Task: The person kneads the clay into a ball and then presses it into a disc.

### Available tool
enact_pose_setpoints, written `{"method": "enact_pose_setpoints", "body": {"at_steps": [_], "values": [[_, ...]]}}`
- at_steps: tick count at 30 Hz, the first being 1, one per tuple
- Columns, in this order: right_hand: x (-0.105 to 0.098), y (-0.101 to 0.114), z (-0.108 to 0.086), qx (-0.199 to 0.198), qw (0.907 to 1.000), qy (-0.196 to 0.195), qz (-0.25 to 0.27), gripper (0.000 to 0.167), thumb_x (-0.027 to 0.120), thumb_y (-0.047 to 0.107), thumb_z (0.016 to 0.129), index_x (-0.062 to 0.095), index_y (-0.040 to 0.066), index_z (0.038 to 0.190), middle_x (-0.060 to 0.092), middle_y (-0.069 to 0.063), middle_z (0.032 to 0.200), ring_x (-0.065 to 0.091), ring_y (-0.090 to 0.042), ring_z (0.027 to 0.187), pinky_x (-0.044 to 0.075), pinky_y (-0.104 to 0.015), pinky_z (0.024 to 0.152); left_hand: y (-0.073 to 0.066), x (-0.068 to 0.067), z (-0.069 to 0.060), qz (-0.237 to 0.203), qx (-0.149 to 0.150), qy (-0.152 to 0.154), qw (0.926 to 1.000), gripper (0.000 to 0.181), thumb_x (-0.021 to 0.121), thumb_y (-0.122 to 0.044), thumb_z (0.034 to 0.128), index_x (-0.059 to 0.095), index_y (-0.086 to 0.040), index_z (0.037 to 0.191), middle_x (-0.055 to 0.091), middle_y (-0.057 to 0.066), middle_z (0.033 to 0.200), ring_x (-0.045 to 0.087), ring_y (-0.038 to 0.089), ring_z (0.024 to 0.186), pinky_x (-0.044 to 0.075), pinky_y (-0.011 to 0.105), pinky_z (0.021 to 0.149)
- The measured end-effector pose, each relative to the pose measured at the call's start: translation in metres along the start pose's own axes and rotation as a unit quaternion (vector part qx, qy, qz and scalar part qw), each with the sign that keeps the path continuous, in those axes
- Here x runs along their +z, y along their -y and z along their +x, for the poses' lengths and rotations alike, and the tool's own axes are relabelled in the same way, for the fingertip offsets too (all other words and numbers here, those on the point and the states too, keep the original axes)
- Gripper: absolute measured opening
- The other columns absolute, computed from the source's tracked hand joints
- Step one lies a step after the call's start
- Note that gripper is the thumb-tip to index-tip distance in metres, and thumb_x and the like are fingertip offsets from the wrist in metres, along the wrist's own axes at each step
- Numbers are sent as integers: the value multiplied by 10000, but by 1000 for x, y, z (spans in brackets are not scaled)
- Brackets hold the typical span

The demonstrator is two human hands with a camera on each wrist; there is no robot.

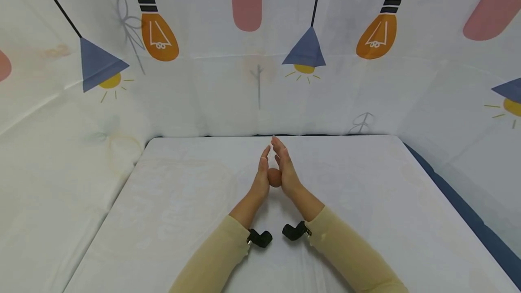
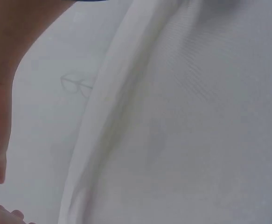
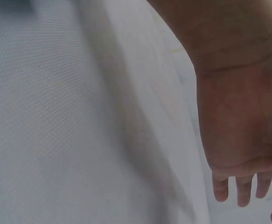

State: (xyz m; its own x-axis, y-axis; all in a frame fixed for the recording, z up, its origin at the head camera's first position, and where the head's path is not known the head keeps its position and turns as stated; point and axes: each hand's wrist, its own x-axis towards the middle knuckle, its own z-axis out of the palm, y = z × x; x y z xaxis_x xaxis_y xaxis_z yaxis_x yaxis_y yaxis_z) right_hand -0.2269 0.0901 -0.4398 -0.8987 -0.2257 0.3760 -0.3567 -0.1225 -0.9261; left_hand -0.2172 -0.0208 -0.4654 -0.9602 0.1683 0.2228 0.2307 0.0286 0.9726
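At left, a pale yellow sleeve angles up and inward over the white table, with a black wrist device at its cuff. From it the left hand stands edge-up, fingers extended away from the person, fingertips leaning rightward. Next comes the small brown ball, pressed between the two palms; that is the whole grip, narrow, with neither hand curled round it. Whether the ball touches the table cannot be told. The right hand mirrors the left, fingers extended, its forearm slanting down to the right.
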Motion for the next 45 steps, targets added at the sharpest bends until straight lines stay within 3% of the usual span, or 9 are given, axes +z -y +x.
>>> {"method": "enact_pose_setpoints", "body": {"at_steps": [4,9,15,19,22,28,32,38,45], "values": [[-6,0,5,-58,9998,-196,76,656,176,480,1079,258,66,1580,260,-120,1620,197,-247,1501,112,-478,1211,0,1,-2,165,-31,247,9996,634,21,-477,1080,147,-157,1613,85,96,1674,86,358,1515,90,652,1158],[-15,-7,11,62,9990,-429,145,539,137,240,1096,275,0,1558,260,-173,1613,199,-281,1500,118,-468,1214,1,4,-6,128,-244,627,9977,669,16,-541,1062,173,-196,1614,117,97,1669,163,381,1498,119,661,1150],[-23,-19,15,250,9990,-320,165,530,123,199,1097,272,-40,1546,225,-203,1622,159,-332,1506,110,-519,1206,1,9,-6,-384,125,754,9963,758,32,-606,1041,170,-125,1609,104,120,1668,188,434,1479,115,612,1175],[-20,-24,13,502,9982,-29,321,586,175,349,1091,275,16,1563,205,-138,1645,148,-304,1513,85,-522,1207,-3,10,-5,-829,413,606,9939,818,71,-652,1024,155,-81,1603,84,138,1669,140,428,1492,78,608,1180],[-16,-26,10,674,9961,111,554,642,236,461,1073,279,61,1573,208,-100,1650,160,-288,1514,80,-507,1209,-6,10,-4,-928,491,451,9934,793,78,-643,1029,139,-106,1610,62,108,1675,109,371,1509,52,593,1186],[-6,-25,4,815,9937,382,672,740,254,579,1047,234,76,1589,197,-155,1645,134,-336,1514,71,-551,1200,-8,8,-2,-508,398,-113,9978,736,50,-601,1044,134,-146,1616,92,69,1676,140,318,1515,71,566,1194],[0,-21,0,909,9917,513,749,671,207,520,1064,217,117,1602,203,-134,1647,152,-339,1509,96,-547,1201,-10,8,-2,-240,200,-414,9987,796,49,-664,1013,136,-152,1615,112,63,1673,106,303,1521,77,596,1183],[3,-9,-3,850,9896,557,1016,627,129,448,1076,211,119,1602,208,-132,1645,147,-371,1505,109,-520,1206,-10,4,-2,-72,-10,-526,9986,894,88,-770,951,145,-174,1614,121,71,1670,114,334,1515,102,636,1162],[-3,4,0,546,9936,560,816,814,191,667,1018,195,100,1602,209,-152,1641,152,-306,1515,75,-542,1202,0,2,-1,315,191,-280,9989,827,83,-688,1002,141,-131,1610,150,107,1660,131,323,1514,119,623,1167]]}}
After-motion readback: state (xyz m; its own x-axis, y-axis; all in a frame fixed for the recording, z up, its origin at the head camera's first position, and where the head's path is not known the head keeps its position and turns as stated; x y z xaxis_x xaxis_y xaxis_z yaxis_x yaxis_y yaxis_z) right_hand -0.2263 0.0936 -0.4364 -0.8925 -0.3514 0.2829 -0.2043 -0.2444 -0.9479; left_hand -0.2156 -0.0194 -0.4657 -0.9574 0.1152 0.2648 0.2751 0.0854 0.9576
